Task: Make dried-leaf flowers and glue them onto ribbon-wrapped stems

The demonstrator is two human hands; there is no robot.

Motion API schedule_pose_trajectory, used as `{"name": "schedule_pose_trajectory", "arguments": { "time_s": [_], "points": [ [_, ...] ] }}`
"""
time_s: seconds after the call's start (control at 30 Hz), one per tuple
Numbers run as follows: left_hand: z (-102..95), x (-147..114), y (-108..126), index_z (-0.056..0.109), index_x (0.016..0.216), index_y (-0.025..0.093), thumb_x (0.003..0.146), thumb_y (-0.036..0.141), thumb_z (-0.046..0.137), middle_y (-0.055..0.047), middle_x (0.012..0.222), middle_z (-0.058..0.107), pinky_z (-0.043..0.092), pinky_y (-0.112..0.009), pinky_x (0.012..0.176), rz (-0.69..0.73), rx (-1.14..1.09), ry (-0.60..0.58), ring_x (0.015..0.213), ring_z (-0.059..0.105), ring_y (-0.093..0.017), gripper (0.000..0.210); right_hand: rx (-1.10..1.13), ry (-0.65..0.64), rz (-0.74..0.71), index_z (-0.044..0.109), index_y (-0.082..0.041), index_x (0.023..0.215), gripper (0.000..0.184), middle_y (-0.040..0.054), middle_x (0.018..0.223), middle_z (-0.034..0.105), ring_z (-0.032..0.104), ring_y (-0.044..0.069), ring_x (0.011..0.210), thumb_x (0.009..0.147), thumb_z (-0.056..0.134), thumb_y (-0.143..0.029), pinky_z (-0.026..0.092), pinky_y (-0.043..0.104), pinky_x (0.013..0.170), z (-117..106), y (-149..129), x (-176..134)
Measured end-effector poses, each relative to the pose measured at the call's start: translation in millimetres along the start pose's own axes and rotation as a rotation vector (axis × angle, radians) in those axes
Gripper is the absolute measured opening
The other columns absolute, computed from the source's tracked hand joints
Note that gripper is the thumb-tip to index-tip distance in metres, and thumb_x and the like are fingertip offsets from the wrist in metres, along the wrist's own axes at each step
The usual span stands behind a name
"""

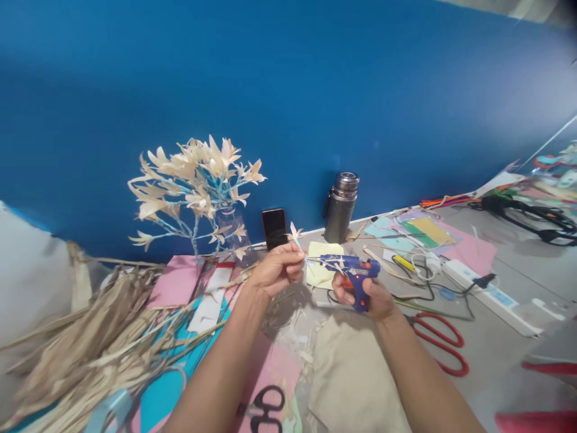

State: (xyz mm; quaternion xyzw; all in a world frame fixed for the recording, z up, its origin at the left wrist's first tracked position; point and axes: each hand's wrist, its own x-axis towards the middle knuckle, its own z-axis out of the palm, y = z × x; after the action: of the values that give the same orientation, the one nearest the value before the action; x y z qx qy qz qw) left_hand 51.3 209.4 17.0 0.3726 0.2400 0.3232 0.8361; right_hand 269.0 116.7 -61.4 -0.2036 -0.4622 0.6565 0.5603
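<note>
My left hand (280, 266) pinches the blue stem of a small cream husk flower (296, 233), which stands upright above the fingers. Wrapped around the handle of a blue hot glue gun (349, 264) is my right hand (370, 296), its fingers at the orange trigger. The gun's nozzle points left and comes up close to the stem; whether they touch I cannot tell. Behind and to the left, a bunch of similar cream flowers (193, 174) on blue-wrapped stems stands in a clear container (229, 225).
A phone (274, 227) and a dark flask (342, 207) stand against the blue wall. Dried husks (67, 355) pile up at left. Black-handled scissors (265, 409) lie in front, red-handled scissors (439, 343) at right, near a white power strip (491, 297) and cables.
</note>
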Motion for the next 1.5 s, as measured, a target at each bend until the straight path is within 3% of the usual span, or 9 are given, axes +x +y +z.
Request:
{"name": "schedule_pose_trajectory", "arguments": {
  "time_s": [0.27,0.4,0.57,0.83,1.0,1.13,1.33,1.43,1.5],
  "points": [
    [-2.9,-1.3,3.0,0.065,0.073,0.010,0.066,0.012,0.080,0.009,0.049,0.038,0.023,-0.017,0.048,0.026,-0.039,-0.043,0.042,0.025,-0.001,0.017,0.062,-0.013,-0.018,0.068,-0.016,0.092,0.057,0.0019,0.070,0.055,0.031,0.009,0.051,0.073,0.070,-0.070,0.032,0.027,0.054,-6.6,0.2,1.4],
    [-0.1,-0.3,-1.1,0.065,0.074,0.011,0.067,0.012,0.080,0.010,0.047,0.034,0.024,-0.017,0.047,0.006,-0.023,-0.053,0.041,0.026,-0.001,0.016,0.079,-0.053,0.000,0.069,-0.015,0.098,0.056,0.0025,0.073,0.056,0.034,0.009,0.053,0.075,0.071,-0.066,0.032,0.026,0.055,-5.8,1.9,2.1],
    [-0.6,-2.8,4.0,0.065,0.074,0.010,0.065,0.009,0.080,0.006,0.057,0.046,0.025,-0.016,0.048,0.048,-0.044,-0.031,0.043,0.026,0.001,0.018,0.038,-0.016,0.040,0.070,-0.011,0.097,0.055,0.0049,0.073,0.058,0.037,0.010,0.055,0.077,0.071,-0.063,0.030,0.026,0.054,-6.6,2.5,1.5],
    [-0.5,-0.7,-0.2,0.064,0.073,0.010,0.064,0.010,0.081,0.009,0.051,0.039,0.024,-0.017,0.047,0.032,-0.037,-0.041,0.042,0.027,0.000,0.019,0.075,-0.032,0.014,0.069,-0.015,0.094,0.059,0.0017,0.070,0.056,0.034,0.009,0.051,0.071,0.073,-0.069,0.032,0.027,0.054,-6.3,5.6,3.4],
    [-0.7,-4.2,5.8,0.064,0.073,0.010,0.063,0.010,0.081,0.003,0.064,0.056,0.025,-0.016,0.047,0.078,-0.038,-0.007,0.042,0.028,0.002,0.020,-0.009,0.008,0.035,0.070,-0.010,0.098,0.056,0.0064,0.073,0.061,0.040,0.010,0.055,0.077,0.072,-0.062,0.032,0.027,0.055,-5.2,-2.0,1.6],
    [-3.9,-8.9,14.1,0.065,0.074,0.010,0.064,0.011,0.081,0.001,0.069,0.060,0.024,-0.016,0.046,0.136,-0.055,-0.028,0.041,0.028,0.002,0.019,-0.356,0.098,0.040,0.069,-0.013,0.098,0.051,0.0084,0.082,0.065,0.048,0.013,0.062,0.080,0.070,-0.060,0.036,0.028,0.059,-4.6,-19.3,1.5],
    [2.1,-15.5,16.2,0.064,0.078,0.011,0.065,0.010,0.079,0.003,0.069,0.058,0.021,-0.014,0.043,0.150,-0.106,-0.048,0.040,0.028,0.003,0.019,-1.462,0.208,0.207,0.069,-0.018,0.081,0.029,0.0058,0.081,0.066,0.055,0.019,0.074,0.077,0.074,-0.046,0.034,0.028,0.064,-6.7,-19.4,15.1],
    [8.4,-18.4,14.5,0.064,0.079,0.011,0.065,0.011,0.079,0.003,0.069,0.057,0.021,-0.014,0.043,0.131,-0.119,-0.060,0.040,0.029,0.003,0.020,-1.673,0.121,0.365,0.069,-0.017,0.076,0.021,0.0078,0.081,0.067,0.057,0.020,0.074,0.073,0.075,-0.037,0.033,0.028,0.064,-10.0,-12.0,17.8],
    [11.8,-19.1,12.9,0.063,0.078,0.010,0.066,0.011,0.079,0.003,0.070,0.058,0.022,-0.014,0.043,0.126,-0.111,-0.062,0.040,0.029,0.003,0.020,-1.694,0.122,0.333,0.071,-0.016,0.079,0.013,0.0099,0.086,0.069,0.059,0.023,0.081,0.073,0.072,-0.027,0.038,0.030,0.070,-7.5,-11.4,17.5]
  ]
}}
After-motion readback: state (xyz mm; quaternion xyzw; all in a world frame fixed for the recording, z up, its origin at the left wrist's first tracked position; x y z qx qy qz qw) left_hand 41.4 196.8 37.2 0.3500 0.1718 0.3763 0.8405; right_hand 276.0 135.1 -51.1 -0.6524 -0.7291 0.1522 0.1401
